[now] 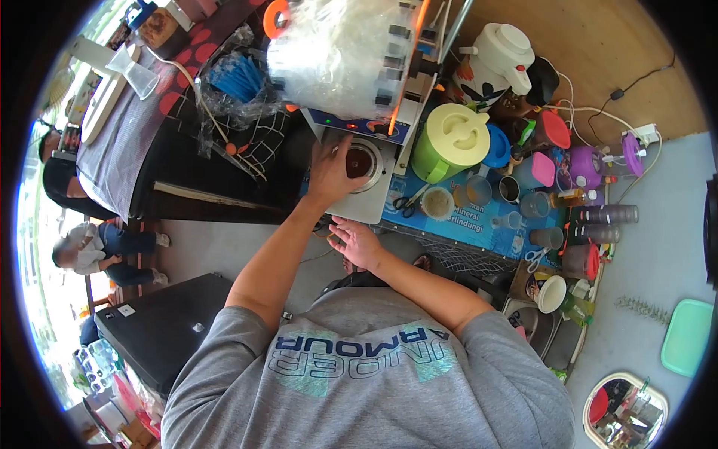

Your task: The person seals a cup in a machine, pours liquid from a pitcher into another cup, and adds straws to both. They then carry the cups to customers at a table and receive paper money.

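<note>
A cup-sealing machine (357, 126) with a roll of clear film (336, 60) on top stands at the upper middle. In its round metal holder (380, 159) sits a cup of dark reddish-brown drink (359, 162). My left hand (333, 173) is at the holder's left side, its thumb and fingers spread around the cup's near and left edge. Lower down, in front of the machine's base, my right hand (357, 243) is held palm up with fingers apart and nothing in it.
Right of the machine are a green-yellow pitcher (451, 142), a flowered thermos (497, 63), scissors (407, 205) and several cups and jars on a blue mat (471, 243). Blue straws (235, 77) lie at upper left. Another person (90, 247) is at far left.
</note>
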Demonstrator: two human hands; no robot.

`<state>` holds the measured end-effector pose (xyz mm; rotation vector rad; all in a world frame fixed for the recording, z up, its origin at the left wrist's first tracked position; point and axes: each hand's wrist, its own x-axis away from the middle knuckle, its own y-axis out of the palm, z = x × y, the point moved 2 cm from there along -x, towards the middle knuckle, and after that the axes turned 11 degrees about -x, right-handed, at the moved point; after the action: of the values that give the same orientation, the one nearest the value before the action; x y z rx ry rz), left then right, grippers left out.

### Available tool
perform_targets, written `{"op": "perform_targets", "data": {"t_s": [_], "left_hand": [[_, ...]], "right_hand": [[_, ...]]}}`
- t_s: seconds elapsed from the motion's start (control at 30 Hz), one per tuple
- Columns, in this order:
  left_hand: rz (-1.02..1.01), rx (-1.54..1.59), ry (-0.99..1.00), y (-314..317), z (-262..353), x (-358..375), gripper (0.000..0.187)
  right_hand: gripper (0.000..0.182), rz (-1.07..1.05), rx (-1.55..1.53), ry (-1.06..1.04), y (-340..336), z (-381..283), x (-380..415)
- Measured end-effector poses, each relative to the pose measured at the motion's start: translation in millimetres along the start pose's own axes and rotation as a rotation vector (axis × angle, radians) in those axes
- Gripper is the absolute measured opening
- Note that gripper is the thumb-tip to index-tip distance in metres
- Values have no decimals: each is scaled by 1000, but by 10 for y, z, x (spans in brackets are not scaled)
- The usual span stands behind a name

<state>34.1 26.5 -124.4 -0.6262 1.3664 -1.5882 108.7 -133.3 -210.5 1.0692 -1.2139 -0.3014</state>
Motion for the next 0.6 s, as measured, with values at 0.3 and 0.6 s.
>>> {"op": "perform_targets", "data": {"t_s": [0.3,0.6], "left_hand": [[129,52,-44,-252,8,209,100],[1009,260,296,-2553,370,-181,12]], "right_hand": [[37,-50,-19,12,117,-89,-79],[16,56,-45,-127,456,-654,-396]]}}
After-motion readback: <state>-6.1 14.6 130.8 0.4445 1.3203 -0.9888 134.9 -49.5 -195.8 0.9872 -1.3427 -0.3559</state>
